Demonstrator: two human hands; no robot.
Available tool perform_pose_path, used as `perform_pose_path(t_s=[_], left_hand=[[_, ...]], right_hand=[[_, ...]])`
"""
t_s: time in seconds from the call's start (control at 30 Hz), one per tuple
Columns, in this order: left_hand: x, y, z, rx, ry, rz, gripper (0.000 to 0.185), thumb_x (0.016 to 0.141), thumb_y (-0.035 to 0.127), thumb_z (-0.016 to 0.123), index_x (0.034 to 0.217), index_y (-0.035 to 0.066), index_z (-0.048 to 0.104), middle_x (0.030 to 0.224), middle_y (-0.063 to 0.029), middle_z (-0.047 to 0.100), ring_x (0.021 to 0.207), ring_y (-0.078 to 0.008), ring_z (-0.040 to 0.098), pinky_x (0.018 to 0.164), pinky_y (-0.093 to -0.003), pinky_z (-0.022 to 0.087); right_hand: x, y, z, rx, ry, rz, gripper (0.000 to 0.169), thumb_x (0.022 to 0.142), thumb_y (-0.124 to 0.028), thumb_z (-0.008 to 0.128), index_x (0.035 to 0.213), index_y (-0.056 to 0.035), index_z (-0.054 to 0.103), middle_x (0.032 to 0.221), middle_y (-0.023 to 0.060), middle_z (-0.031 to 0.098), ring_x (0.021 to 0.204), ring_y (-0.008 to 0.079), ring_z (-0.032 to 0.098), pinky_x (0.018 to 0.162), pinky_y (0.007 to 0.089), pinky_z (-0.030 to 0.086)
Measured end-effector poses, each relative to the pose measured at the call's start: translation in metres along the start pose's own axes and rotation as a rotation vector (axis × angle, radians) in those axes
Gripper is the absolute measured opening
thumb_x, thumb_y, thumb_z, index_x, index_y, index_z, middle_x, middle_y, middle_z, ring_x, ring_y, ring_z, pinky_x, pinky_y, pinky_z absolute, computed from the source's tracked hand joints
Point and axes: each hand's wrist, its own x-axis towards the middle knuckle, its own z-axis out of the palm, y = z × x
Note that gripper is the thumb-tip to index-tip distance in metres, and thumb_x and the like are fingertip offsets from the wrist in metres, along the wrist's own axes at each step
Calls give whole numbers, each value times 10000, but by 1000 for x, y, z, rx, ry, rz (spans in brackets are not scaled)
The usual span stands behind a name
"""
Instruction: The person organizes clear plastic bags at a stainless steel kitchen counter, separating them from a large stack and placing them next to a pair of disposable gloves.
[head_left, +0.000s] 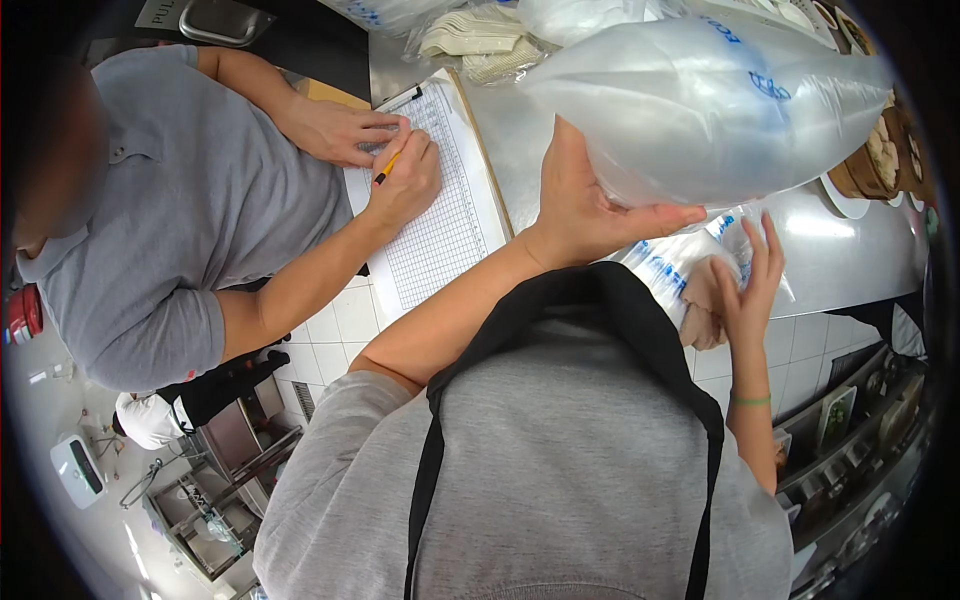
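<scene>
A clear plastic bag with blue print is puffed up with air above the steel counter. My left hand holds it from below, the thumb along its near side and the fingers hidden behind the plastic. Lower down, my right hand is raised with its fingers apart and nothing seen gripped. Close beside it lies a stack of flat plastic bags with blue print, near the counter's front edge. A crumpled beige piece, perhaps cloth or paper, sits against the stack by my right thumb; whether I touch it I cannot tell.
On my left a co-worker's hand holds a yellow pencil over a gridded sheet on a clipboard. Wrapped cream-coloured items lie at the back. Bamboo steamers and white plates stand at the right on the steel counter.
</scene>
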Motion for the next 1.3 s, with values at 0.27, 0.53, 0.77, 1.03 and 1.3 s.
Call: perform_pose_path(t_s=[0.27, 0.53, 0.77, 1.03, 1.3], left_hand=[[7, -7, 9, -47, 71, 53, 756, 565, 224, 815, 1113, -16, 353, 998, -122, 540, 893, -203, 571, 757, -289, 465], [25, -3, -11, -14, -40, 51, 766, 586, 223, 802, 1149, -12, 340, 1018, -117, 532, 917, -197, 548, 803, -304, 439], [-6, 20, -8, 580, 388, 598, 711, 620, 220, 780, 1160, 3, 373, 990, -110, 536, 891, -237, 539, 830, -336, 399], [-38, -4, 73, 517, -430, 290, 245, 733, 236, 661, 865, 64, 546, 787, -65, 543, 738, -243, 550, 650, -344, 427], [-37, -77, 104, 635, -368, 57, 200, 768, 235, 602, 796, 39, 572, 745, -85, 535, 738, -271, 532, 633, -358, 415]], right_hand=[[15, 31, 39, -242, -91, 89, 463, 819, -353, 534, 1235, -162, 463, 1355, 61, 342, 1282, 270, 252, 997, 550, 159], [87, 40, 42, -49, 46, -303, 431, 727, -286, 640, 1109, -105, 557, 1189, 94, 474, 1032, 297, 446, 898, 381, 356], [49, 40, 13, 195, 42, 17, 377, 696, -224, 674, 1033, -77, 590, 1118, 116, 518, 1005, 301, 487, 878, 368, 383], [30, 66, 19, 953, 527, 379, 135, 886, -130, 492, 955, -25, 540, 880, 44, 570, 799, 109, 532, 688, 203, 419], [21, 51, -87, 1397, 524, 229, 194, 900, -114, 418, 1090, -75, 429, 1081, 89, 493, 912, 176, 554, 779, 344, 506]])
